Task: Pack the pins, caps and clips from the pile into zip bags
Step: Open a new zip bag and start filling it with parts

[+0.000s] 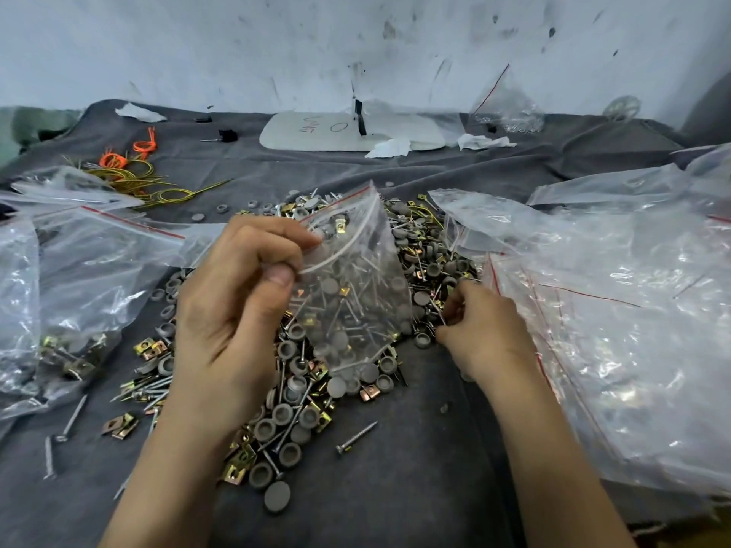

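Filling step. Left hand (237, 310) pinches the mouth edge of small clear plastic zip bag (352, 294), part-filled, raised over centre pile of grey round caps, steel pins, brass clips (292, 409). Right hand (482, 330), just right of bag, fingers curled into pile; grasp cannot tell. Next: lift pickings, drop through open bag mouth.

Grey caps (336, 387), gold-yellow clips (233, 474) and silver pins (356, 439) lie on a dark grey cloth (395, 488), beside clear bags (593, 330) with red lines.

Grip of right hand (480, 330) unclear, possibly on something small.
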`<state>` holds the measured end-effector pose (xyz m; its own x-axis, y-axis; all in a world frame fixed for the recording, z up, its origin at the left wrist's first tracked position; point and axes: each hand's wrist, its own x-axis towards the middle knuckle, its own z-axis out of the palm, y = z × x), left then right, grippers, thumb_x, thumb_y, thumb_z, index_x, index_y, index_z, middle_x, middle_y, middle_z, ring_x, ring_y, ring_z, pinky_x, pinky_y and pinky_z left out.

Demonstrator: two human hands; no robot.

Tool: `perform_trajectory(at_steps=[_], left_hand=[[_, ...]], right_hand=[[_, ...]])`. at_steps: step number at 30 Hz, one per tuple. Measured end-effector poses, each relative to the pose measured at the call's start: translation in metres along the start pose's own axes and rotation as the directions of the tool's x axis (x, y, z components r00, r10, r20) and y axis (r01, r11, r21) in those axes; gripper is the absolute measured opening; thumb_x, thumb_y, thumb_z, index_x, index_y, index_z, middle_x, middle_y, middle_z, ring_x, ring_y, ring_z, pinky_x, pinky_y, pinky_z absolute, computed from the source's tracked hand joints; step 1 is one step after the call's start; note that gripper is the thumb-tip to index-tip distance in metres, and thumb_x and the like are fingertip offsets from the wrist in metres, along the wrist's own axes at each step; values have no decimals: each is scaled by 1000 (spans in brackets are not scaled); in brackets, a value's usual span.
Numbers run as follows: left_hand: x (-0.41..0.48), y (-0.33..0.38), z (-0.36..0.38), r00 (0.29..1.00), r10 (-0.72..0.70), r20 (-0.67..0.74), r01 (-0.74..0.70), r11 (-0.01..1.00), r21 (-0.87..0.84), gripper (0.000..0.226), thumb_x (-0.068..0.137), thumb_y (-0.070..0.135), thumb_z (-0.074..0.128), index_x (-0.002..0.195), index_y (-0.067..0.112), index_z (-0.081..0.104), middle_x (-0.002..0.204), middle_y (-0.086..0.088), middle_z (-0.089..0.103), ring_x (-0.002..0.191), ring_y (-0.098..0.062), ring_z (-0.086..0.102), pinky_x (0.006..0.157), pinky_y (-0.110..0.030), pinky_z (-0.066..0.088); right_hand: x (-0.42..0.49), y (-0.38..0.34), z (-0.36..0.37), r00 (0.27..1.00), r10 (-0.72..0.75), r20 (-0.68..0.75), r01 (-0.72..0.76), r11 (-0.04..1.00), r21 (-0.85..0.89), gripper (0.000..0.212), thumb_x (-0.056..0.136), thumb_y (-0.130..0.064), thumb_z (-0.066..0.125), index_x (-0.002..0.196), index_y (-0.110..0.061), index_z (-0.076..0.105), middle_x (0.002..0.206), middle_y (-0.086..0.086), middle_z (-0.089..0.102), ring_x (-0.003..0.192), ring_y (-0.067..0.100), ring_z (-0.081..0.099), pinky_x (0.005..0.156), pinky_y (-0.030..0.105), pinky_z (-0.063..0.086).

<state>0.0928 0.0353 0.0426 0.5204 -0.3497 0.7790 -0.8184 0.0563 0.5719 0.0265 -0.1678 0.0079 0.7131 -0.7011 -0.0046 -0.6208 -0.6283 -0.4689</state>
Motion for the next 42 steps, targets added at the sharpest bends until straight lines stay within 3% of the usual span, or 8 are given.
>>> perform_trajectory(at_steps=[5,12,17,23,28,33,39,42], left_hand=[[0,1,1,999,-5,-32,4,1000,-17,17,92,10,39,91,20,53,107,5,62,102,-10,58,85,-26,42],[0,2,2,999,11,-51,-11,1000,-10,16,92,11,38,91,18,53,105,2,62,98,-13,58,81,-29,41],[0,2,2,999,9,-34,-9,1000,-12,18,93,11,38,92,21,53,106,5,61,101,-15,59,85,-30,43],[0,3,4,998,-10,67,10,1000,3,18,96,15,39,100,26,53,115,9,56,112,-16,57,92,-27,41],[-2,14,10,989,-30,143,44,994,-96,13,92,15,39,88,18,51,119,1,59,116,-27,57,97,-45,47],[-4,26,15,977,12,214,9,995,-96,14,89,11,39,83,13,52,118,-2,59,113,-27,58,92,-54,47],[-5,29,17,976,31,217,-9,995,-99,14,90,10,39,84,10,52,117,-7,59,108,-30,58,90,-55,48],[-5,27,15,979,10,206,12,994,-107,14,90,11,38,84,12,51,117,-6,60,107,-31,59,89,-57,48]], right_hand=[[5,6,-11,996,46,73,-53,993,104,9,77,-16,71,73,-21,65,88,8,69,84,26,63,73,29,49],[4,6,-8,993,100,60,-99,995,-21,11,80,-25,71,87,-17,70,83,5,61,80,27,60,67,27,42],[3,10,-15,999,-13,-29,19,983,182,9,82,-21,70,76,-24,65,82,-1,66,70,14,58,65,24,42],[-13,1,-44,965,-182,-187,261,663,702,12,80,-14,75,74,-23,68,75,-4,70,66,4,62,61,18,48],[-43,-18,-78,820,-307,-483,568,338,750,16,79,-9,74,81,-24,71,72,-12,70,64,-1,61,62,10,47],[-66,-28,-92,697,-511,-502,711,404,575,17,83,-14,69,88,-30,68,78,-15,67,69,2,60,63,10,45],[-67,-29,-91,693,-586,-420,715,490,499,18,81,-20,69,97,-30,69,99,-10,60,96,9,59,71,17,44],[-66,-26,-93,738,-512,-439,667,456,589,20,82,-25,67,99,-34,67,101,-8,65,93,7,62,72,14,48]])
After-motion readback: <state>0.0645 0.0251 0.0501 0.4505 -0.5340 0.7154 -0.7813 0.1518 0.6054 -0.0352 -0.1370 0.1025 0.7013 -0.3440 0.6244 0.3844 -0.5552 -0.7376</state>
